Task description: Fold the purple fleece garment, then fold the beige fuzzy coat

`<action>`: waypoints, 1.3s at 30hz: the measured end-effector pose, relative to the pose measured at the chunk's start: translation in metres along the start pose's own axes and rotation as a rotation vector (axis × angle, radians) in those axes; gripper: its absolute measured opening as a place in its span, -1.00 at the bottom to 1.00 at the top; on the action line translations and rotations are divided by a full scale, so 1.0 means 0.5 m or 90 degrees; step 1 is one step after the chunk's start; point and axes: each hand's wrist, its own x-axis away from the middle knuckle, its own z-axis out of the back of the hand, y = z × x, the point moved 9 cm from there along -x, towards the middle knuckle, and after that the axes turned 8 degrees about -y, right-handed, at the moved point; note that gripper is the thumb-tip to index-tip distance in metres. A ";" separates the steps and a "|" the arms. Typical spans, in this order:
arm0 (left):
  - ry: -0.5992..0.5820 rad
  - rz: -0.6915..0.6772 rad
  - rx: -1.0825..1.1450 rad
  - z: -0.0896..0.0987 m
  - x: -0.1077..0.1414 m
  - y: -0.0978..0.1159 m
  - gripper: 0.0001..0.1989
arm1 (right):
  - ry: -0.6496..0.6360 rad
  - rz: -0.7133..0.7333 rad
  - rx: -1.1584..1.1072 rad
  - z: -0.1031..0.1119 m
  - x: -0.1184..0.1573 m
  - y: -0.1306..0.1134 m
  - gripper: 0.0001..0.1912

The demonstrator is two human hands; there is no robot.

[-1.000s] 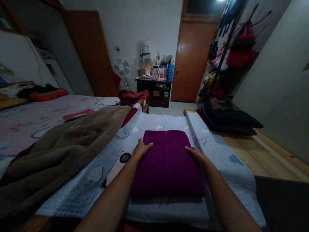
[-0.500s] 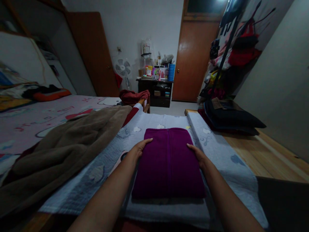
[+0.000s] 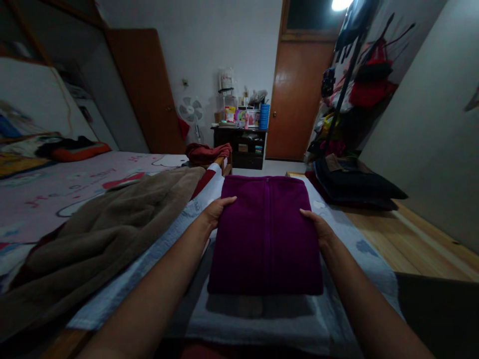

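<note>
A folded purple zip-up jacket (image 3: 243, 239) is held in front of me, its zip running down the middle. My left hand (image 3: 219, 209) grips its left side, thumb on top and the other fingers hidden beneath. On the opposite side my right hand (image 3: 317, 227) holds it the same way, thumb over the edge. The jacket is raised off the pale patterned cloth (image 3: 220, 324), and a shadow shows under its near edge. Part of a flat, light-edged object by my left wrist is mostly covered by the arm.
On the left, a brown fleece blanket (image 3: 123, 219) lies beside a pink printed bedspread (image 3: 90, 169). A stack of dark folded clothes (image 3: 355, 182) rests on the wooden boards (image 3: 377, 229) at right. Beyond are a reddish cloth (image 3: 207, 152), a fan (image 3: 191, 109) and a dark cabinet (image 3: 239, 149).
Both hands have lifted the folded jacket up from the cloth and toward me; it looks larger, and a gap with shadow now shows beneath it. The view has tilted slightly upward.
</note>
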 end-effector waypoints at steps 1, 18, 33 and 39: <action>-0.004 -0.041 -0.020 -0.006 -0.006 0.027 -0.65 | 0.011 0.009 0.004 -0.001 -0.007 -0.021 -0.76; 0.057 -0.507 -0.463 -0.043 -0.016 0.227 -0.46 | 0.017 0.381 0.215 -0.064 -0.101 -0.239 -0.48; 0.109 -0.386 -0.635 0.059 0.196 -0.117 -0.61 | 0.162 0.211 0.133 0.049 0.096 0.110 -0.47; 0.029 -0.259 -0.722 0.086 0.238 -0.189 -0.49 | 0.219 0.070 0.079 0.119 0.157 0.188 -0.62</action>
